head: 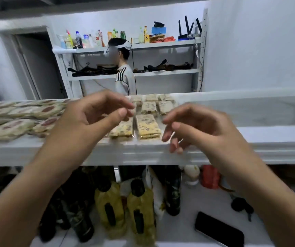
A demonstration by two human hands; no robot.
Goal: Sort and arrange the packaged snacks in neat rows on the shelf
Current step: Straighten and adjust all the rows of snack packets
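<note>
Head view shows your left grip and right grip hovering apart above the white shelf, fingers loosely curled and holding nothing; the left thumb and forefinger sit close together, blurred; between the two, the square speckled snack packs lie flat in rows, two side by side near the front edge, more behind; to the left, cream packs with brown oval labels overlap on the same shelf; below stand yellow bottles, dark bottles and a black phone; a person stands beyond
</note>
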